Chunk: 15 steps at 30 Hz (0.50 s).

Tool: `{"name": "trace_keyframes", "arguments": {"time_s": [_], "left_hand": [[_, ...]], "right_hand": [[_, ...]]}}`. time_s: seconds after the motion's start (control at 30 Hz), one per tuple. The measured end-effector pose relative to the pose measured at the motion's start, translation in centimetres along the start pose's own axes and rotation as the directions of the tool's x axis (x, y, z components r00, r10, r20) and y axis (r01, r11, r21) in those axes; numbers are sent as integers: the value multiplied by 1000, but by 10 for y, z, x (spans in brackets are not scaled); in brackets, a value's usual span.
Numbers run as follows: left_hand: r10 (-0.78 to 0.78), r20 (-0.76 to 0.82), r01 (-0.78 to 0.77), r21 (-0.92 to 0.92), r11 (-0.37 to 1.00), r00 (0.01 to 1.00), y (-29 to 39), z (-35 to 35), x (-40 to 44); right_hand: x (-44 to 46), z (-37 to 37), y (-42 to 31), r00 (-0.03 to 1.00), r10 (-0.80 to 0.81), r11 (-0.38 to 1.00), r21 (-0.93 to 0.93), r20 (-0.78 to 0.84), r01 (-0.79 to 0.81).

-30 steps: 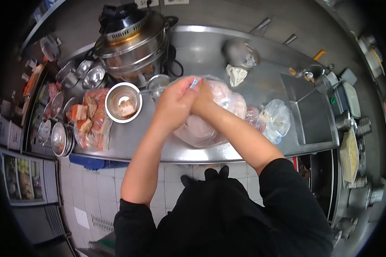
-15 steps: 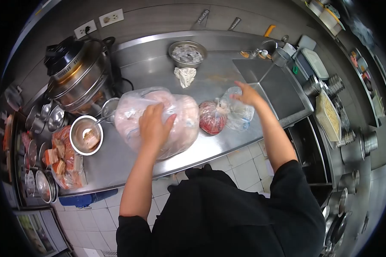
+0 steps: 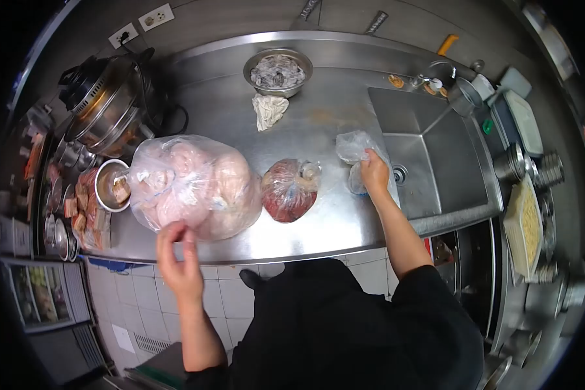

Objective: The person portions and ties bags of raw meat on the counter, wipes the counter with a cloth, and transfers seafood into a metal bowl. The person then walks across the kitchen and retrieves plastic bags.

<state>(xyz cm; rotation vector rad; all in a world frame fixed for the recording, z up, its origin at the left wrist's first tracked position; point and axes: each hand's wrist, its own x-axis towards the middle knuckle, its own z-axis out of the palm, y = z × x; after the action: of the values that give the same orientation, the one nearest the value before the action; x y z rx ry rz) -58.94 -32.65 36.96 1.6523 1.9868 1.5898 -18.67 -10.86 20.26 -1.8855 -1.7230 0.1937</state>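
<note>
A large clear bag of pale pink raw meat [image 3: 192, 188] rests on the steel counter. My left hand [image 3: 181, 263] is at its front edge, fingers loosely bent and apart, with nothing in it. To the right of the big bag sits a smaller knotted plastic bag of red meat [image 3: 288, 195]. My right hand [image 3: 375, 174] pinches a crumpled, see-through plastic bag [image 3: 359, 147] beside the sink. That bag's lower part is partly covered by the hand.
The sink [image 3: 435, 149] lies at the right. Behind are a metal bowl with greyish contents [image 3: 278, 71] and a white cloth [image 3: 269, 112]. On the left stand a bowl with a meat piece [image 3: 112, 186], bagged meat chunks [image 3: 90, 211] and a large steel cooker [image 3: 110, 110].
My left hand has come off the top of the large bag toward the counter's front. My right hand has closed on the see-through bag, which is now apart from the red meat bag.
</note>
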Motion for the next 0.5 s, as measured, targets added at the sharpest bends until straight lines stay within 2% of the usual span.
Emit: {"name": "trace_keyframes", "arguments": {"time_s": [0.03, 0.07, 0.13, 0.23, 0.3, 0.33, 0.37, 0.43, 0.47, 0.5], "left_hand": [[-59, 64, 64, -81, 995, 996, 7, 17, -15], [-113, 132, 134, -159, 978, 985, 13, 33, -29], [-217, 334, 299, -214, 930, 917, 22, 72, -51], [-91, 470, 199, -184, 963, 878, 47, 121, -64], [-47, 517, 150, -159, 976, 855, 50, 140, -73], [-30, 519, 135, -166, 977, 854, 52, 143, -77], [-78, 529, 174, -133, 976, 845, 52, 145, -83], [-118, 540, 204, -101, 974, 833, 45, 145, -94], [-161, 524, 227, -63, 972, 836, 37, 142, -100], [-208, 506, 254, -24, 967, 837, 30, 138, -106]], "right_hand": [[1, -9, 0, 997, -6, 993, 120, -82, 15], [0, -17, -3, 998, -12, 991, 129, -66, 20], [-1, -30, -21, 974, -172, 921, 327, -148, 213], [12, -42, -66, 936, -298, 836, 422, -186, 350], [32, -22, -92, 911, -341, 843, 353, -231, 405], [41, -14, -104, 933, -354, 899, 255, -59, 357], [51, -5, -116, 935, -335, 937, 144, 114, 318], [69, 43, -128, 869, -385, 873, -182, 310, 452], [72, 62, -122, 872, -383, 876, -181, 305, 448], [71, 81, -114, 806, -467, 846, -81, 363, 527]]}}
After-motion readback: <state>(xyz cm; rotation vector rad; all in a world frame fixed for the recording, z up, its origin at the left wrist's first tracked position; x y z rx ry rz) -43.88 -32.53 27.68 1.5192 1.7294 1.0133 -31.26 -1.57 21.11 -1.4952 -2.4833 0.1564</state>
